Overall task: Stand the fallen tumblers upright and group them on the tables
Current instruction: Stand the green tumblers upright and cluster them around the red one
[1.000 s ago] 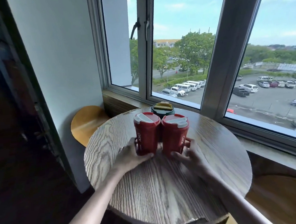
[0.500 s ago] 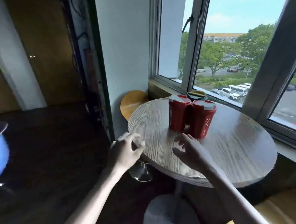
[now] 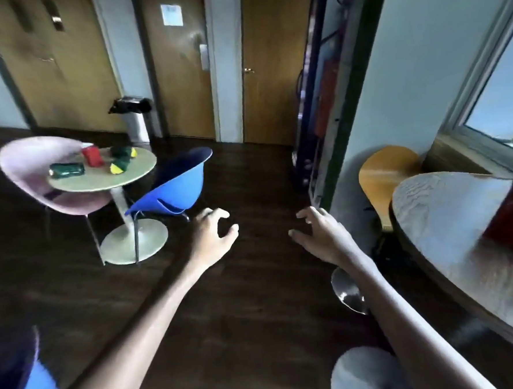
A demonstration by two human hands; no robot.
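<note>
Fingers (image 3: 225, 214) of the left hand (image 3: 211, 237) loosely curled, fingers (image 3: 306, 214) of the right hand (image 3: 322, 237) spread, both grasping nothing, hanging over the dark floor (image 3: 256, 314). Judged between tables, with the next step calling for a walk to the far tabletop (image 3: 104, 178), up and left of the fingers. Lying toppled there: a red tumbler (image 3: 92, 155) and three dark green tumblers (image 3: 66, 170), two showing yellow ends, waiting to be stood up and grouped.

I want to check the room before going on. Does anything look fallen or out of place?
Yes. On the small round table by the pink chair, the tumblers lie on their sides: a green tumbler, a red one, and two green-and-yellow ones.
</note>
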